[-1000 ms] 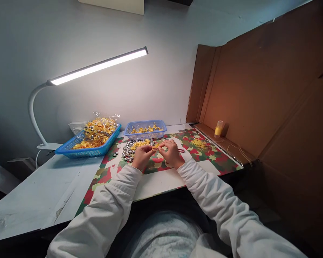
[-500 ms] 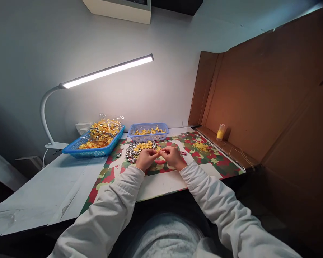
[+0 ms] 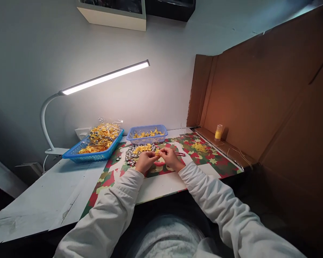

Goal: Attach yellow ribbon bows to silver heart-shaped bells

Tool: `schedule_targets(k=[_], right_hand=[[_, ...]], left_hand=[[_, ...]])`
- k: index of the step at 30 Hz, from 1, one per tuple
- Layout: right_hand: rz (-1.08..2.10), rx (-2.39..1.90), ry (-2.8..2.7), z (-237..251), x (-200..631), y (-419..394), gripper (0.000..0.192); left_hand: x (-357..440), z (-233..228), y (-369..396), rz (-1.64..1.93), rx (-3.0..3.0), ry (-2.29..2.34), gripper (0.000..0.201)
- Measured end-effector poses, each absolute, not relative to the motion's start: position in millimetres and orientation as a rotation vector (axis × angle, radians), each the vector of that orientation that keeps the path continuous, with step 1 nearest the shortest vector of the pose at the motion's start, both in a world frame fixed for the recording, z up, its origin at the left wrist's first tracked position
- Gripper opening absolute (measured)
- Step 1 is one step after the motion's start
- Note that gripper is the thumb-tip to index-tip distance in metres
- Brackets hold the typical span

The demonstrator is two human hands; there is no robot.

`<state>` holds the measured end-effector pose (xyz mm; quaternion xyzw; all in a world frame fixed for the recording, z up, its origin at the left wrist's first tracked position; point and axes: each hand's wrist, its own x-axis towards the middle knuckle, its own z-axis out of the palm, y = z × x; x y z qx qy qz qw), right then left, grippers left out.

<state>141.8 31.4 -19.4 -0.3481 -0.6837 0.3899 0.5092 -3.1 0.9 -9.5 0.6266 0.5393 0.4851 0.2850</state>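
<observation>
L. hand [image 3: 144,162] & r. hand [image 3: 171,159]: both grips pinching one yellow pc. [image 3: 157,152], apparently unfinished. Remaining: silver beads [image 3: 129,154] nearby. Poss. done: yellow bits [image 3: 150,133] in smaller basket [image 3: 147,140].

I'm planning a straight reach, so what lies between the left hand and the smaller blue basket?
In the head view, silver pieces and yellow pieces lie heaped between the left hand and the smaller blue basket.
</observation>
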Motion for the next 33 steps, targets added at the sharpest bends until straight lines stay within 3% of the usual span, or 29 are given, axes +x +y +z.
schedule_targets(k=[12,24,33], right_hand=[[1.307,-0.548,-1.504,36.0,166.8,30.6,0.041],[1.164,-0.493,-1.453,145.9,217.4,19.6,0.036],[0.960,-0.415,-1.412,205.1,240.7,31.7,0.034]], left_hand=[[-14.7,-21.5,13.1,1.218,1.690,1.489,0.028],[-18.7,-21.4,16.3,1.225,1.693,1.507,0.031],[-14.4,-12.9,9.3,1.395,2.153,1.523,0.012]])
